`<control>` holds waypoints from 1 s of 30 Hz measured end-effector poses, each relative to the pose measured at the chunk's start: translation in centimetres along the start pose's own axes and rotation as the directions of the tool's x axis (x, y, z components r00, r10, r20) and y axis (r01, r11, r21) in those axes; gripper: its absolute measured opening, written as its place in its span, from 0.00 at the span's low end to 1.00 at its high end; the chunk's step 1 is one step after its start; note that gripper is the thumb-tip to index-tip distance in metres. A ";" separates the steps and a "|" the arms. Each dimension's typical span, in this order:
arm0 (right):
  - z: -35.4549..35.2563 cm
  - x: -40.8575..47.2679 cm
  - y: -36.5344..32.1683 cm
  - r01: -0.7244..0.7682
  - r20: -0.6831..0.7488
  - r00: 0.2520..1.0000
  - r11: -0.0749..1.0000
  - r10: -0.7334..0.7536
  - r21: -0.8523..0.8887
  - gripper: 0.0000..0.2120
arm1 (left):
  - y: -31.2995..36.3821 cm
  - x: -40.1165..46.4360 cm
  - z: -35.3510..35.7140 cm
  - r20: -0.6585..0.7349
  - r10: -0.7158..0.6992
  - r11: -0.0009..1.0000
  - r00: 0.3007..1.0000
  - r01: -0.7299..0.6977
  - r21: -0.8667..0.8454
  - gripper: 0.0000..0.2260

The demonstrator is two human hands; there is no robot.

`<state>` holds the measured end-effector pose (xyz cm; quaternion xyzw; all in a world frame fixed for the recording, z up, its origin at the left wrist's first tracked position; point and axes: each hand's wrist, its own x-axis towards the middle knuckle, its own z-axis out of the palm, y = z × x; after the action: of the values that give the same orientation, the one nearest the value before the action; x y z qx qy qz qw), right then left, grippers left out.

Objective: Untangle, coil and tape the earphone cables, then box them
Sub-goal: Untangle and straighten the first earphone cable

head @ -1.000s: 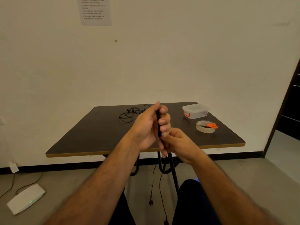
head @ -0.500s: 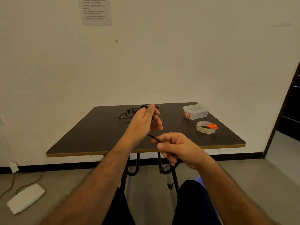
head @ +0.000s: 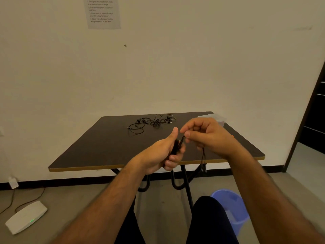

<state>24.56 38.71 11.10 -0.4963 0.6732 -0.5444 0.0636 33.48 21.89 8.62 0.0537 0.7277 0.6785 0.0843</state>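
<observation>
Dark worktop (head: 109,147) stood against the pale wall, with a printed sheet (head: 102,12) taped high on the wall above it. On the floor: blue bin (head: 232,208) near right beside the person's knee, white box with a green light (head: 26,216) near left, cable running off it to the wall. Both forearms reached in over the near edge of the worktop. Left hand (head: 163,154) was curled into a fist round a coiled black earphone cable (head: 175,147), thumb up, coil bunched inside the fingers. Right hand (head: 207,136) sat just right of it, thumb and fingertips pinching the same cable's free run where it left the coil; a loose strand hung down from that hand past the worktop's near edge. Clear box (head: 219,118) at the far right of the worktop was mostly hidden behind the right hand, only its far corner showing. Tangled earphones (head: 151,122) lay at the far middle of the worktop, well apart from both hands. Small orange speck just right of the right wrist, can't tell what it was.
</observation>
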 end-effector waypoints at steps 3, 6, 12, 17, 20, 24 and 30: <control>-0.1 0.3 0.7 0.087 -0.030 0.996 0.991 -0.084 0.104 0.05 | -0.2 0.0 0.8 0.138 -0.007 0.978 0.990 0.035 -0.205 0.27; 0.0 0.5 1.6 0.139 -0.059 0.990 0.968 -0.129 0.211 0.05 | -0.3 -0.1 1.1 0.254 0.021 0.933 0.967 0.073 -0.353 0.24; 0.8 0.7 2.5 0.185 -0.115 0.982 0.871 -0.149 0.455 0.08 | 0.0 -0.3 1.8 0.288 0.013 0.922 0.957 0.100 -0.374 0.23; 1.0 0.8 3.1 0.157 -0.134 0.985 0.869 -0.106 0.469 0.09 | 0.1 -0.4 2.0 0.215 -0.013 0.945 0.976 0.083 -0.317 0.23; 1.4 0.5 3.5 0.110 -0.179 0.983 0.878 -0.029 0.466 0.03 | 0.1 -0.4 1.7 0.253 0.028 0.921 0.967 0.074 -0.382 0.21; 2.8 0.0 4.1 0.039 -0.172 0.984 0.872 0.052 0.488 0.04 | 0.3 -0.3 1.5 0.290 0.140 0.878 0.947 0.016 -0.478 0.17; 5.5 -1.1 4.9 -0.051 -0.095 0.989 0.854 0.116 0.517 0.08 | 0.8 -0.1 1.5 0.175 0.291 0.804 0.941 -0.141 -0.578 0.12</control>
<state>25.64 35.45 4.54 -0.3974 0.5273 -0.7302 0.1758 33.86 23.37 9.33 0.1966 0.4702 0.8532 0.1106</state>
